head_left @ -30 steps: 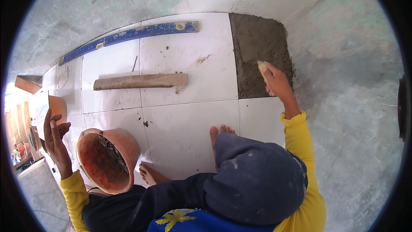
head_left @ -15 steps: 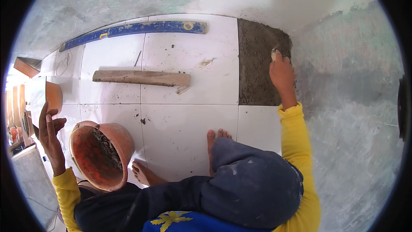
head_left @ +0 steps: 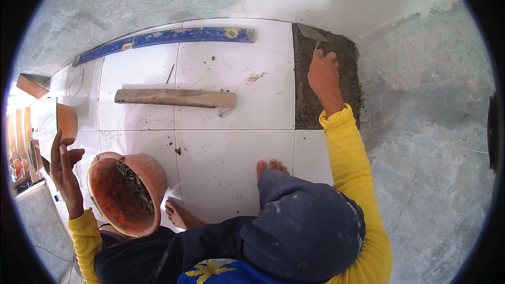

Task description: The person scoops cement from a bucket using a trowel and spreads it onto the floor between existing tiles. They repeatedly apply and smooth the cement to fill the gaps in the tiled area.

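My right hand (head_left: 323, 78) is closed around the handle of a trowel (head_left: 311, 32). The trowel's thin blade lies at the far left corner of a patch of wet grey mortar (head_left: 307, 108), beside the laid tiles. Most of the handle is hidden by my fingers. On the far left, my left hand (head_left: 67, 173) is raised with its fingers apart and holds nothing. An orange bucket (head_left: 152, 179) with some grey mortar (head_left: 135, 186) inside tilts next to it, near my foot.
White tiles (head_left: 234, 165) cover the floor, bearing a wooden batten (head_left: 173, 97), a blue spirit level (head_left: 194, 34) along the far wall and mortar crumbs. Grey plastered walls (head_left: 426, 105) close off the far side and right. An orange-brown box-like object (head_left: 67, 120) stands at the left.
My right hand has moved left and away from me across the mortar, from its right edge to the far left corner, bringing the trowel blade into view. My left hand has barely moved.
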{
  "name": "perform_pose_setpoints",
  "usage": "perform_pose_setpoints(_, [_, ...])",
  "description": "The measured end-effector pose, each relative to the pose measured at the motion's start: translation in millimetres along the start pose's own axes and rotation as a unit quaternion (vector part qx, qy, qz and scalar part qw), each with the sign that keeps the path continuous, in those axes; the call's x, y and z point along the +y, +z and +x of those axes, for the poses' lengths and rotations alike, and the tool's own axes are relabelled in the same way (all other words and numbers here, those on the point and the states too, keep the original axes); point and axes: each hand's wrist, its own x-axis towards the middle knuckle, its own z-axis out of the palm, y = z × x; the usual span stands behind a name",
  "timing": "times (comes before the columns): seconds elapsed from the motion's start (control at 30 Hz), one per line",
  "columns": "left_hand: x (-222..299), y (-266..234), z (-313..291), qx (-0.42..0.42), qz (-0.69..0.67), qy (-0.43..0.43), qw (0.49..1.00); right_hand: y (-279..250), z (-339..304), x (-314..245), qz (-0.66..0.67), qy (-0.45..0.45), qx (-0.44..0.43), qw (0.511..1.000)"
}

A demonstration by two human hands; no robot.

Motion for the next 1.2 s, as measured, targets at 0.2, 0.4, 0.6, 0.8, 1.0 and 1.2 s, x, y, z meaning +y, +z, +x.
perform_pose_setpoints(0.2, [-8.1, 1.0, 0.3, -0.005, 0.006, 0.008, 1.0, 7.4, 9.5, -4.1, -0.009, -0.007, -0.061, 0.998])
perform_pose_setpoints(0.4, [-10.9, -1.1, 0.6, -0.008, 0.004, 0.005, 1.0, -4.2, 13.3, -6.5, 0.034, 0.003, -0.048, 0.998])
perform_pose_setpoints(0.6, [-16.5, -4.8, 0.4, -0.009, 0.014, -0.004, 1.0, -0.5, 11.0, -15.4, -0.017, -0.031, -0.021, 0.999])
perform_pose_setpoints(0.8, [-15.5, -2.8, 1.5, -0.012, 0.021, -0.006, 1.0, 5.4, 15.3, -10.2, -0.019, -0.042, -0.029, 0.999])
perform_pose_setpoints(1.0, [-17.4, -3.4, 1.8, -0.009, 0.006, -0.005, 1.0, -1.9, 18.1, 5.7, -0.046, -0.029, -0.018, 0.998])
perform_pose_setpoints(1.2, [-10.3, -8.9, -0.3, -0.007, 0.022, -0.007, 1.0, 1.0, 22.0, 18.0, -0.044, -0.037, -0.039, 0.998])
